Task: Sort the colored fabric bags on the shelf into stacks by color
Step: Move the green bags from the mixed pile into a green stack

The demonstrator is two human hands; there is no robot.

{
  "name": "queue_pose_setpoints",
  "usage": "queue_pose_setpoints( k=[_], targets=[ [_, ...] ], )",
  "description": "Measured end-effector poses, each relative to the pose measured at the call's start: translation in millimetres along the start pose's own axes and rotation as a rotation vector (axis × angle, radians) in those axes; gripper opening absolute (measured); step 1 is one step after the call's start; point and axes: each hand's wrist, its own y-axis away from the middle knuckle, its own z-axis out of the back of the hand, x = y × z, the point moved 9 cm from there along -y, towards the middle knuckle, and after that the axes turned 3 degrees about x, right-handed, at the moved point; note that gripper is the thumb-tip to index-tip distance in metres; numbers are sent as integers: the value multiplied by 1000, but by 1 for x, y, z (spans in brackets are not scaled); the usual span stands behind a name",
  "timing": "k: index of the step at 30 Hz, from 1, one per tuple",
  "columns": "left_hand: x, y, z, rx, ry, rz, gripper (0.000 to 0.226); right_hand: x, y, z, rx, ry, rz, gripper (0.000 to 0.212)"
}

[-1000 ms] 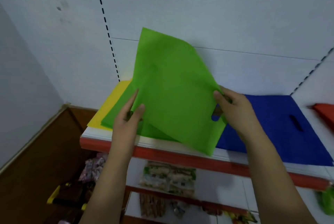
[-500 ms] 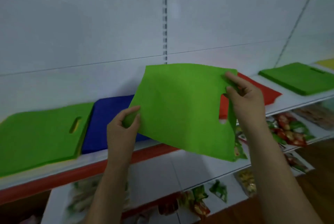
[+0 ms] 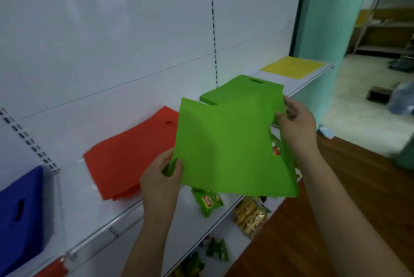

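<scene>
I hold a green fabric bag [image 3: 228, 149] in the air in front of the shelf [image 3: 98, 220]. My left hand [image 3: 160, 178] pinches its lower left corner. My right hand [image 3: 295, 122] grips its right edge near the handle cut-out. Just behind the held bag a green stack [image 3: 237, 89] lies on the shelf. A red stack [image 3: 127, 153] lies to its left, a blue stack [image 3: 19, 216] at the far left, and a yellow stack [image 3: 293, 66] at the far right end.
Lower shelves carry snack packets [image 3: 207, 201] and a bag of biscuits [image 3: 252, 213]. A teal pillar [image 3: 324, 8] stands past the shelf's right end. Wooden floor [image 3: 358, 176] lies to the right, with metal racks [image 3: 385, 8] farther back.
The view has swung to the right along the shelf. The green bag, held in both hands, has travelled past the blue and red stacks and now hangs before the right green stack.
</scene>
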Motion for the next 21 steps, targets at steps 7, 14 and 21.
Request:
queue_pose_setpoints(
  k=[7,14,21],
  targets=[
    [2,-84,-124,73,-48,-28,17,-37,-122,9,-28,6,21,32],
    [2,-165,-217,177,-131,68,5,-58,-272,-21,65,182,30,32],
    [25,-203,-265,223,-322,217,25,-83,-361,-70,179,318,73,29]
  ],
)
